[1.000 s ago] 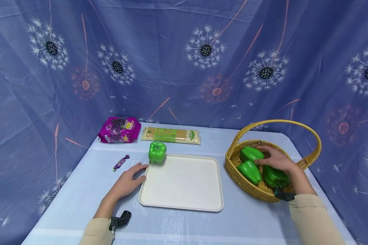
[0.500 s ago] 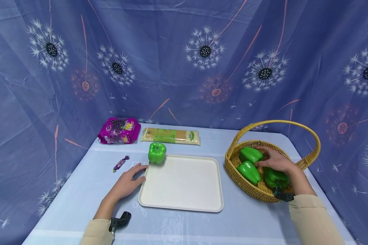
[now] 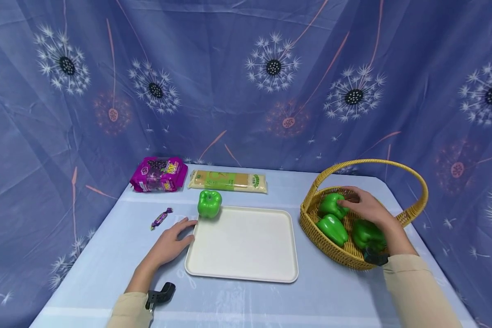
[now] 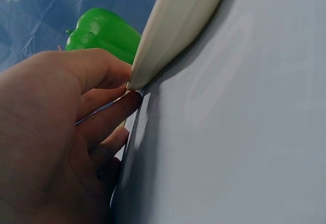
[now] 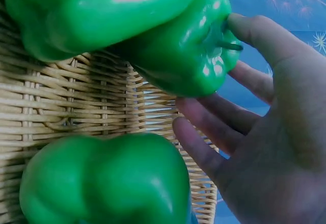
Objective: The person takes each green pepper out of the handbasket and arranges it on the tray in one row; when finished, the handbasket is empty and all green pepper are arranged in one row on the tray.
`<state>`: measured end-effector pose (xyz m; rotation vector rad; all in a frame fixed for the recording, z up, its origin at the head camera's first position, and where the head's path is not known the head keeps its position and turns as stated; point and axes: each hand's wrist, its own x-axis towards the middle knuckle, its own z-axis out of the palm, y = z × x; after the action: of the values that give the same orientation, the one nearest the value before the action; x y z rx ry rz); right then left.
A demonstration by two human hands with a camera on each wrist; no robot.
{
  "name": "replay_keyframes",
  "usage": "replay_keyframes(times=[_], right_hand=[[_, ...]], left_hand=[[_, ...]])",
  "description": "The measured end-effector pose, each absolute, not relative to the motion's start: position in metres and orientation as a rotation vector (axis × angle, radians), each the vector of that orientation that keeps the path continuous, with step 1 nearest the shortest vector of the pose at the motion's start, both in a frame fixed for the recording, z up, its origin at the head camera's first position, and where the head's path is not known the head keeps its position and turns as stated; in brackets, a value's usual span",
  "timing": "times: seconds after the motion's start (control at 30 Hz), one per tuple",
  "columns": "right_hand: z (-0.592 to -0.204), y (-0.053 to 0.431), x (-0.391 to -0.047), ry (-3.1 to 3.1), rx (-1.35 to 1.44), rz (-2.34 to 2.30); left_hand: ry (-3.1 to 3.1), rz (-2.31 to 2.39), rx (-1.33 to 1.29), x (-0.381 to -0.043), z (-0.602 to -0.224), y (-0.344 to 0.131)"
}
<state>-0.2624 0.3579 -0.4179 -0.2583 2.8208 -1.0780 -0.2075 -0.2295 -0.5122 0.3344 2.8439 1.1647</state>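
Green pepper (image 3: 330,206) in wicker basket (image 3: 312,228); two more peppers (image 3: 332,230) near, handle (image 3: 374,161) overhead.

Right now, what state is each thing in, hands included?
Basket: standing upright.
Gripped pepper: inside the basket.
Right hand: gripping that pepper.
Front left basket pepper: not gripped.
Front right basket pepper: not gripped.
Tray: lying face up.
Left hand: resting at the tray's left edge.
Lone pepper: stem up, at the tray's far left corner.
Candy: wrapped, ends twisted.
Purple bag: no opening visible.
Long yellow pack: lying flat.
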Motion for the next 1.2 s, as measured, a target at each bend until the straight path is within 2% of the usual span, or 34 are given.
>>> replay_keyframes(times=[0.5,0.93,1.2], right_hand=[[-0.4238,0.3506,-0.2631,2.703,-0.424,-1.056],[-0.4205,0.3520,-0.2648,2.869,-0.322,-0.920],[-0.4255,0.3483,-0.2644,2.827,-0.376,-0.989]], left_hand=[[2.845,1.163,0.323,-0.2072,-0.5124,-0.2285],[2.842,1.192,0.330,-0.2069,-0.5119,-0.2275],[2.857,1.171,0.329,-0.2051,-0.5126,-0.2279]])
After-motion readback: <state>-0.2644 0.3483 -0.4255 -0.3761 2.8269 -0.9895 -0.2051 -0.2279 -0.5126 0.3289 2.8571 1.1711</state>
